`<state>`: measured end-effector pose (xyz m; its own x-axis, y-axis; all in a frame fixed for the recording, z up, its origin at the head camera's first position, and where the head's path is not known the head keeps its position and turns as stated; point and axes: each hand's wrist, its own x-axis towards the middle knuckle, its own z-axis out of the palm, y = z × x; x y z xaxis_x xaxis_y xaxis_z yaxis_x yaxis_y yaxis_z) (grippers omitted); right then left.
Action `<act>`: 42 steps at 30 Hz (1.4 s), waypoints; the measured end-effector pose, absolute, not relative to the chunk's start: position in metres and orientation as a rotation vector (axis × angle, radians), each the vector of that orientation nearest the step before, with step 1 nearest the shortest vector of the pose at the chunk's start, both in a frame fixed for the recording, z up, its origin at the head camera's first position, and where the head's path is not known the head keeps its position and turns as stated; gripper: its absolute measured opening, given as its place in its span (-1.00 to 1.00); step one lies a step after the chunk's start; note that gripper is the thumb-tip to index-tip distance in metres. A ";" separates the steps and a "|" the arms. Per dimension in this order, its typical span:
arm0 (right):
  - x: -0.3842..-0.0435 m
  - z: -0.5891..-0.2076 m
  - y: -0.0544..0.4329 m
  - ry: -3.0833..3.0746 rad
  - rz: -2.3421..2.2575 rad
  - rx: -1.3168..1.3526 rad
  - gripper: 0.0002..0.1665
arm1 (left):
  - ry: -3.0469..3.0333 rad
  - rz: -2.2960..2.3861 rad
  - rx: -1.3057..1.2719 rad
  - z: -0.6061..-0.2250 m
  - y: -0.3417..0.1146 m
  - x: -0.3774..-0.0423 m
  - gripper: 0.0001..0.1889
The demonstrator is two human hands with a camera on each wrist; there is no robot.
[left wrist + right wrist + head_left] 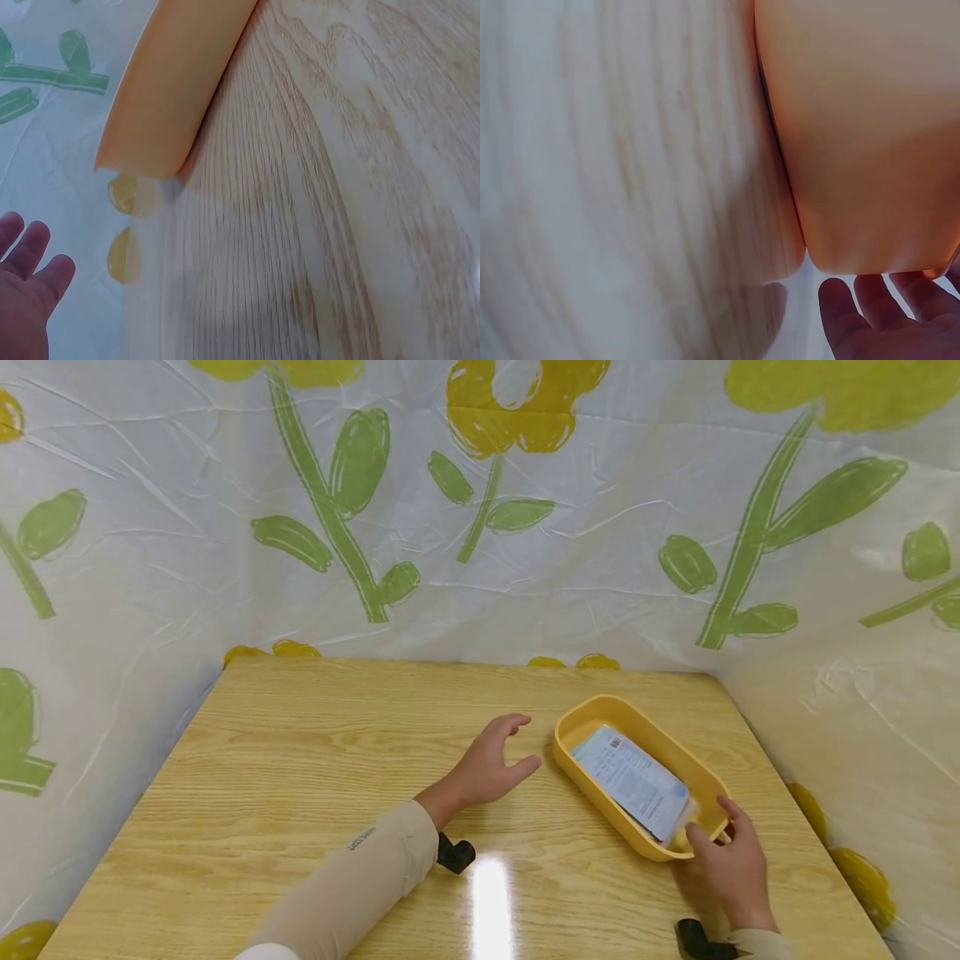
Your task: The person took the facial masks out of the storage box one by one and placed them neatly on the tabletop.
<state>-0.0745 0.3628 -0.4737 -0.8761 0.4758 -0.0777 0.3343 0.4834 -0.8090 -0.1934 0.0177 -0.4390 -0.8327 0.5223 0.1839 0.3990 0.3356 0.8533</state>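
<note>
A yellow oblong bin [637, 842] stands at an angle on the right part of the table. Inside it lies a small stack of flat, pale printed packets [633, 781], with a square code on the top one. My right hand [735, 868] grips the bin's near right end, thumb over the rim beside a small loop. In the right wrist view, fingers [881, 300] lie against the lower end of the bin wall. My left hand [487, 764] is left of the bin, apart from it, thumb and fingers spread and holding nothing. The left wrist view shows its fingertips [56, 274].
The wood-grain table [337, 752] carries a bright light reflection near its front. A white sheet with yellow flowers and green leaves [525, 593] hangs behind the table and along both sides. Black wrist mounts [455, 853] sit at both sleeves.
</note>
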 end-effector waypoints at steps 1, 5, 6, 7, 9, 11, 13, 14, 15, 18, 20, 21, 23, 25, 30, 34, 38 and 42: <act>-0.074 -0.474 0.362 -2.567 1.353 -0.703 -0.13 | 2.467 1.513 0.864 -0.439 0.020 -0.193 -0.36; -0.073 -0.474 0.360 -2.582 1.356 -0.702 -0.12 | 2.469 1.502 0.890 -0.441 0.027 -0.193 -0.38; -0.072 -0.474 0.359 -2.587 1.357 -0.704 -0.12 | 2.470 1.497 0.894 -0.440 0.028 -0.192 -0.38; -0.072 -0.474 0.358 -2.591 1.357 -0.704 -0.12 | 2.472 1.491 0.899 -0.440 0.030 -0.192 -0.38; -0.071 -0.473 0.356 -2.597 1.359 -0.704 -0.12 | 2.476 1.484 0.913 -0.440 0.033 -0.191 -0.38; -0.071 -0.472 0.354 -2.604 1.357 -0.697 -0.11 | 2.474 1.479 0.923 -0.440 0.036 -0.191 -0.38; -0.069 -0.472 0.352 -2.605 1.359 -0.682 -0.11 | 2.471 1.476 0.927 -0.440 0.038 -0.190 -0.38; -0.069 -0.472 0.352 -2.606 1.359 -0.674 -0.11 | 2.470 1.472 0.927 -0.440 0.040 -0.190 -0.38; -0.068 -0.472 0.351 -2.606 1.359 -0.667 -0.12 | 2.471 1.468 0.927 -0.439 0.041 -0.190 -0.37; -0.067 -0.472 0.349 -2.602 1.368 -0.651 -0.12 | 2.472 1.459 0.929 -0.438 0.045 -0.188 -0.37; -0.066 -0.472 0.348 -2.602 1.378 -0.650 -0.12 | 2.482 1.447 0.942 -0.438 0.048 -0.188 -0.36; -0.065 -0.473 0.348 -2.602 1.385 -0.651 -0.11 | 2.483 1.448 0.950 -0.438 0.050 -0.188 -0.37; -0.064 -0.473 0.347 -2.606 1.394 -0.658 -0.11 | 2.488 1.438 0.969 -0.438 0.053 -0.187 -0.37; -0.063 -0.473 0.346 -2.610 1.404 -0.660 -0.10 | 2.484 1.425 0.983 -0.438 0.055 -0.186 -0.37; -0.059 -0.472 0.343 -2.611 1.417 -0.646 -0.10 | 2.467 1.400 0.995 -0.438 0.060 -0.185 -0.37; -0.057 -0.470 0.341 -2.616 1.417 -0.634 -0.10 | 2.442 1.368 0.978 -0.439 0.063 -0.184 -0.36; -0.055 -0.469 0.339 -2.609 1.423 -0.621 -0.10 | 2.443 1.341 0.991 -0.439 0.066 -0.185 -0.36; -0.053 -0.468 0.338 -2.617 1.427 -0.622 -0.10 | 2.446 1.332 1.022 -0.439 0.070 -0.185 -0.36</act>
